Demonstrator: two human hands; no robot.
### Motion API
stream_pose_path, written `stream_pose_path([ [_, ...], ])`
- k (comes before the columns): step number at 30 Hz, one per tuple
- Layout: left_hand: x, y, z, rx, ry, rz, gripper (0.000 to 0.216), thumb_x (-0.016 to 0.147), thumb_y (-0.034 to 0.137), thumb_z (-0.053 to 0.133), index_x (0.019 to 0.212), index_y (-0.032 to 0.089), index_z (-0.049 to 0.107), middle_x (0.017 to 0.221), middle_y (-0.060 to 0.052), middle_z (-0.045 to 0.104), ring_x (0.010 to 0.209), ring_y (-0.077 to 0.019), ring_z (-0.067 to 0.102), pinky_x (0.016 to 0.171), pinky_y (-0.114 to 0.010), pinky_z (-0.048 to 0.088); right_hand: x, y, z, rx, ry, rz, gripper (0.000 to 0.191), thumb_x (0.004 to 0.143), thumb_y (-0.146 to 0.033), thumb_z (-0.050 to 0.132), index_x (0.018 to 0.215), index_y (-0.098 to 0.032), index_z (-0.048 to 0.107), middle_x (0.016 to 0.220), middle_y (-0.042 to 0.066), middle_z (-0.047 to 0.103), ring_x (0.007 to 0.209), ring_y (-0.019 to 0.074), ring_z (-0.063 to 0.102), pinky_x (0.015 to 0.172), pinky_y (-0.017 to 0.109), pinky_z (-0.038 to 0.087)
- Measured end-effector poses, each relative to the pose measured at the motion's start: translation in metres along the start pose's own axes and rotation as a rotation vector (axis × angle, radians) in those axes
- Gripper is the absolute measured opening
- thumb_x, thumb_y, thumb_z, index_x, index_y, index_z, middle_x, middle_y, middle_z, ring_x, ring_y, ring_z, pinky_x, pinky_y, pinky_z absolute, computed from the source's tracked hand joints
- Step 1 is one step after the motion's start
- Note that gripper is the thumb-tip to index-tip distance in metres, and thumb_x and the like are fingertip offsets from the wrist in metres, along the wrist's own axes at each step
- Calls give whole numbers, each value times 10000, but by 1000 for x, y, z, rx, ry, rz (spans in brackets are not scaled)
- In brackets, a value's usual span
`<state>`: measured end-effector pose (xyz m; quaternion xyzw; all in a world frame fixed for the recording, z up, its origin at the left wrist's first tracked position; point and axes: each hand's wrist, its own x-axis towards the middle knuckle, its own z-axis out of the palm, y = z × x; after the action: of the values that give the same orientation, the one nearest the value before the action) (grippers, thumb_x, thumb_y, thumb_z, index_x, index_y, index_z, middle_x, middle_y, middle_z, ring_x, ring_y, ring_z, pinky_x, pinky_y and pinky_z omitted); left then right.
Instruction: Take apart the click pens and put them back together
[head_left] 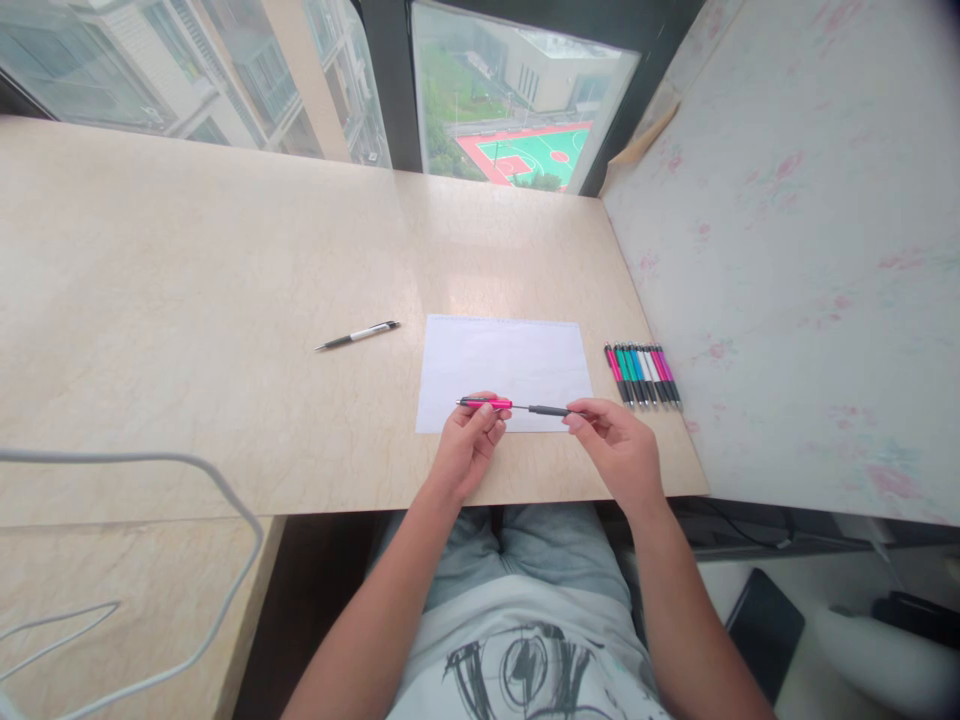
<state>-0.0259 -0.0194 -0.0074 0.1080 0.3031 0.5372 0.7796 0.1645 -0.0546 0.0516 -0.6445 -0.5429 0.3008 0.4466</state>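
Between my hands a pink ballpoint pen is pulled into two parts above the front edge of a white sheet of paper [502, 360]. My left hand [472, 445] pinches the pink pen barrel [495, 404], its dark clip end pointing left. The black grip section [547, 410] is pinched by the fingertips of my right hand [619, 445]. A thin refill [520, 407] bridges the gap between the two parts, roughly in line with both. The far tip of the grip section is hidden by my right fingers.
A white and black pen [358, 336] lies left of the paper. To its right, several coloured pens [641, 376] lie side by side near the papered wall [810, 250]. A grey cable [187, 460] loops at the left. Windows [517, 110] stand behind the stone-like counter [187, 300].
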Motion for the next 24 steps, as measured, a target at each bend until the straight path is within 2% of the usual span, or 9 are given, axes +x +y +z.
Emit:
stream_pose_path([
  [14,-1,1,2,10,14,-5,265,744,224,828,957,150,690,941,-37,727,784,-72,679,712,-144,541,8,-14,15,-93,-72,-76,152,862,-333,661,932,-222,738,877,42,742,756,173,672,664,292,550],
  [24,-1,1,2,11,9,-6,259,756,231,820,965,149,691,951,-43,725,798,-81,675,715,-161,536,9,-20,12,-161,-116,-143,149,884,-320,621,917,-229,735,892,45,752,748,180,668,662,304,553],
])
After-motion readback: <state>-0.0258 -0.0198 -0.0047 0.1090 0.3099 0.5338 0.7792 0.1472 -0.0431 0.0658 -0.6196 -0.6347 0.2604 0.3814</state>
